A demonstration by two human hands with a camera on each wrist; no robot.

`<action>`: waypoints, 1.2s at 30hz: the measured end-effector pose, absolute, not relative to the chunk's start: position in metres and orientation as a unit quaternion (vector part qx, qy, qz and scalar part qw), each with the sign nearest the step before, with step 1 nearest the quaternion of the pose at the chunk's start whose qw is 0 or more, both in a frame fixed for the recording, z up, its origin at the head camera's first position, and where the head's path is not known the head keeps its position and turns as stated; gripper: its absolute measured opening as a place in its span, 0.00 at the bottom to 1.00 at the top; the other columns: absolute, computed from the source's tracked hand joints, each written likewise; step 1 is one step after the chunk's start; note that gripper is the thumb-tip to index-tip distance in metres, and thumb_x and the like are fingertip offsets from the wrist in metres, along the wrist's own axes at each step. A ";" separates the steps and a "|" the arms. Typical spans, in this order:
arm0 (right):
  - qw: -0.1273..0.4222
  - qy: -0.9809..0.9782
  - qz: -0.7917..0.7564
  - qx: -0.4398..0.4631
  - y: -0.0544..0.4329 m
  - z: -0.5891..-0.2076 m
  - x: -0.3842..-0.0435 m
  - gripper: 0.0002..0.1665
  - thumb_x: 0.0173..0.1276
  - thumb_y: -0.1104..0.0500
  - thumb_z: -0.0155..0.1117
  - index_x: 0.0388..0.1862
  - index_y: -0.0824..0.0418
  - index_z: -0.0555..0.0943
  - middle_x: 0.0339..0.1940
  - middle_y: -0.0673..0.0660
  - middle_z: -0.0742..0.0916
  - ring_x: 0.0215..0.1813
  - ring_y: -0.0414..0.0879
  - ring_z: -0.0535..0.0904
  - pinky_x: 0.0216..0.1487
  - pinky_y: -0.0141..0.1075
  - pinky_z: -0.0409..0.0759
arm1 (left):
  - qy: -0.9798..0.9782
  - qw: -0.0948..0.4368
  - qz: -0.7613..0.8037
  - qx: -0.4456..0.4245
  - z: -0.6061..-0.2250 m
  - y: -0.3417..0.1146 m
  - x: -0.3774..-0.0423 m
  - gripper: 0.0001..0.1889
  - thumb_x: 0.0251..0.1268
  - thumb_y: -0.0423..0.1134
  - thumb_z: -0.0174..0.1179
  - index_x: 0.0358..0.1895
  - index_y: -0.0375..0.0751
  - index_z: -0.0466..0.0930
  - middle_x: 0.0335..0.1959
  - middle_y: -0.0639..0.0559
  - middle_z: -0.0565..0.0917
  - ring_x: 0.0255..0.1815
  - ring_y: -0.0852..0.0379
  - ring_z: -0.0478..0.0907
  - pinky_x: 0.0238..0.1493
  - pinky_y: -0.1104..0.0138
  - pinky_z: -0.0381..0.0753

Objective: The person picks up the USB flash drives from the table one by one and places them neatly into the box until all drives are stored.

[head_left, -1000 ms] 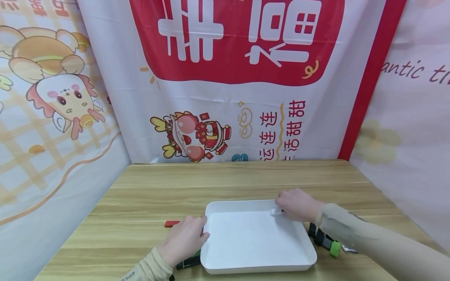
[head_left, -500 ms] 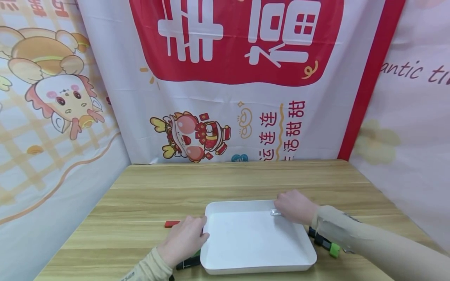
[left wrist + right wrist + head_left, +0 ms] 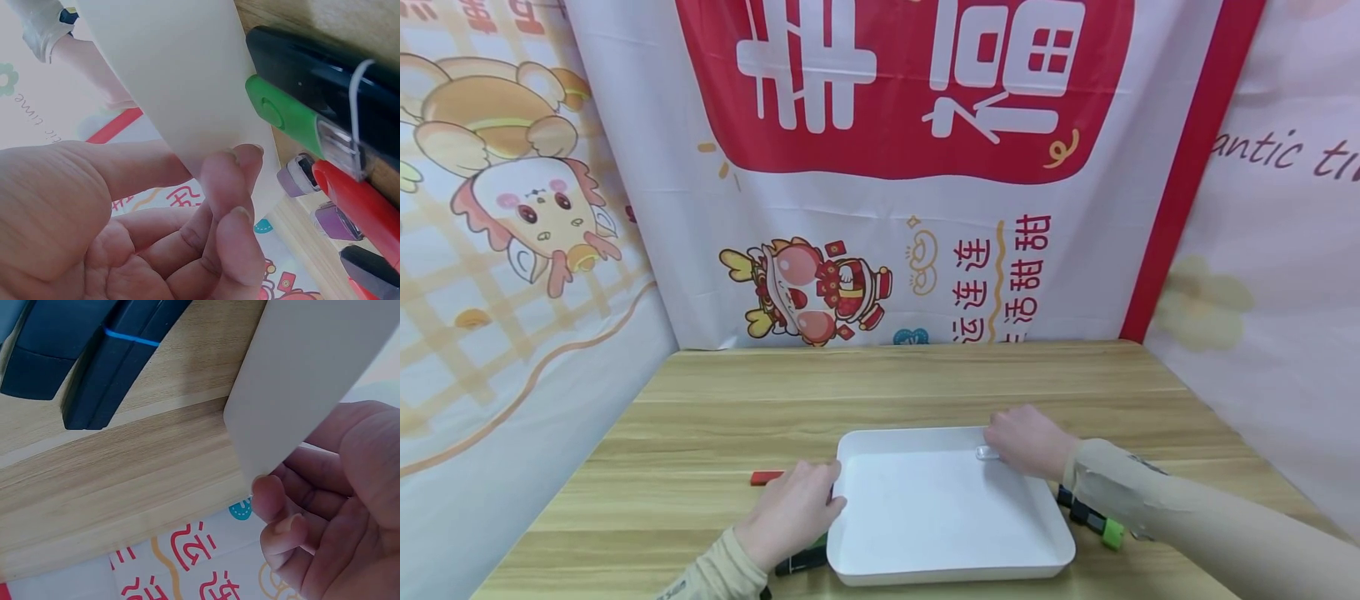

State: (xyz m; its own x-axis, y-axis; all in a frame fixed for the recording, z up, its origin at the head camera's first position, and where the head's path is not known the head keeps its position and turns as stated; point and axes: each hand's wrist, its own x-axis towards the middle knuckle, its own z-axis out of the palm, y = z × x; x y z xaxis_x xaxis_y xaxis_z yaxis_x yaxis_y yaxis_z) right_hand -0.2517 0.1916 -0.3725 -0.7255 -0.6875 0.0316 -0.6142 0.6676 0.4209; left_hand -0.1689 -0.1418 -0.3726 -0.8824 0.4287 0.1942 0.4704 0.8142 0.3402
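Observation:
A white rectangular tray point(image 3: 951, 512) lies flat on the wooden table. My left hand point(image 3: 793, 510) holds its left wall; the left wrist view shows the thumb on the inner side and curled fingers outside. At the far right corner my right hand point(image 3: 1030, 442) grips the rim, its curled fingertips against the outer wall in the right wrist view and its thumb hidden behind it. A small clear piece point(image 3: 987, 453) juts out from under that hand inside the tray; what it belongs to is hidden. Outside the left wall lies a green USB stick point(image 3: 284, 112) with a clear end.
Beside the tray's left wall lie a black object point(image 3: 312, 75), a red stick point(image 3: 362, 212) and purple-capped pieces point(image 3: 337, 222). To the right sit black objects point(image 3: 112, 369) and a green block point(image 3: 1112, 533). Fabric hangings point(image 3: 887, 250) enclose the table point(image 3: 737, 400).
My right hand and forearm have shifted slightly left at the tray's corner, then held nearly still. The left hand and the tray show no visible movement.

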 end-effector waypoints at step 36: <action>0.134 -0.949 -0.036 0.284 0.230 -0.301 -0.229 0.10 0.56 0.55 0.77 0.31 0.56 0.83 0.26 0.49 0.81 0.23 0.38 0.72 0.23 0.35 0.77 | -0.954 0.055 -0.184 -0.231 -0.372 -0.142 -0.168 0.11 0.59 0.34 0.67 0.27 0.43 0.73 0.16 0.59 0.68 0.14 0.63 0.65 0.12 0.69 0.65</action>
State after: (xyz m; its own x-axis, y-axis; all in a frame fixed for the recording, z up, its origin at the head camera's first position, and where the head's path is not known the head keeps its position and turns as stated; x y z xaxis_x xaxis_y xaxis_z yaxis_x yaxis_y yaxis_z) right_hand -0.2289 0.2298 -0.3010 -0.8030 -0.5482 0.2337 -0.5290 0.8363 0.1442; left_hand -0.1677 -0.1423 -0.3721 -0.8875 0.4197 0.1904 0.4604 0.8256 0.3261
